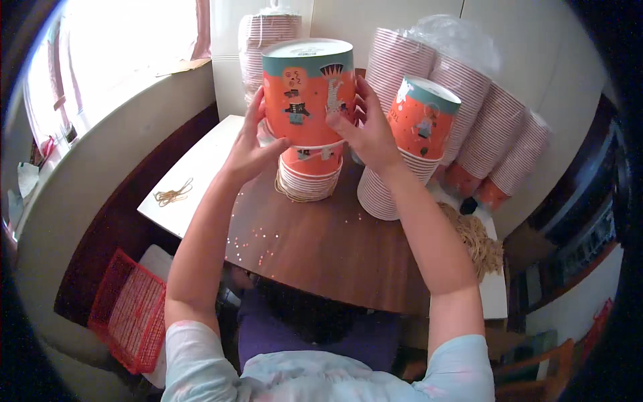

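While grasping an orange, teal-banded bucket [308,100] between both hands [253,144] [372,130], held it over a short stack [309,177].
Clasped its sides, near a taller stack [392,191] on the table [315,248].

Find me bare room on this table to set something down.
Brown tabletop in front of the short stack, right of the main scatter of shiny specks; white tabletop at left, beyond the loose tan bands. Crowded: the right side, with the orange-topped stack, tall stacks behind it and tangled tan heap.
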{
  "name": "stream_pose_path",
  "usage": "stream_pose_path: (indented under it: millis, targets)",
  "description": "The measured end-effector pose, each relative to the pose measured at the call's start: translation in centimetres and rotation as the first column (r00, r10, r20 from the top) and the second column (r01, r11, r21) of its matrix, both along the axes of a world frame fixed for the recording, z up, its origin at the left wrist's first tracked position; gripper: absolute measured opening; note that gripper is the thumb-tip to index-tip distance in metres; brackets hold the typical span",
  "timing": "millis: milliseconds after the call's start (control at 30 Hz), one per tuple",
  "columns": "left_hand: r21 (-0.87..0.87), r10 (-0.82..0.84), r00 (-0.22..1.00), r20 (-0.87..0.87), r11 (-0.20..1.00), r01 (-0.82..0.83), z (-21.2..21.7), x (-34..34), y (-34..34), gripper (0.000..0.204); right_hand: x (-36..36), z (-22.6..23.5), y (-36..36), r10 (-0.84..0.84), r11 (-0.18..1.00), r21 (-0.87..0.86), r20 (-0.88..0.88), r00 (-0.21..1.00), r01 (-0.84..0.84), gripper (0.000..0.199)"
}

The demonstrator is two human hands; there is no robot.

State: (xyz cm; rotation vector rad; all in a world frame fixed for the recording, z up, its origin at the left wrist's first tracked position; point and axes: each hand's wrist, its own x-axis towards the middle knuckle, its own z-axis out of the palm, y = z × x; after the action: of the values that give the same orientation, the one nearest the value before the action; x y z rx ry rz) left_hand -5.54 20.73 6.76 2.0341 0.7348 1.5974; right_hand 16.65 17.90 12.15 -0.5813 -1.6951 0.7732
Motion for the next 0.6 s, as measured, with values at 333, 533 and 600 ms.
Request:
stream_pose_path:
  millis: [333, 533, 600]
  targets:
    - [-0.232, 0.198, 0.975, -0.097, 0.949, -0.216, -7.6, 5.8, 9.9, 0.121, 3.1, -12.2, 11.1, -0.389, 0.918, 0.047, 0.298, 0.872, 0.393, 0.085]
    - [-0.198, 0.143, 0.99, -0.011, 0.97, -0.142, -13.8, 4.7, 9.8, 0.117, 4.0, -9.2, 5.4, -0.477, 0.855, 0.219, 0.685, 0.55, 0.469, 0.056]
    - [-0.172, 0.266, 0.954, -0.138, 0.942, -0.287, -14.3, 2.4, 9.5, 0.114, 4.2, -4.7, 1.6, -0.788, 0.604, 0.635, 0.387, 0.479, 0.481, 0.044]
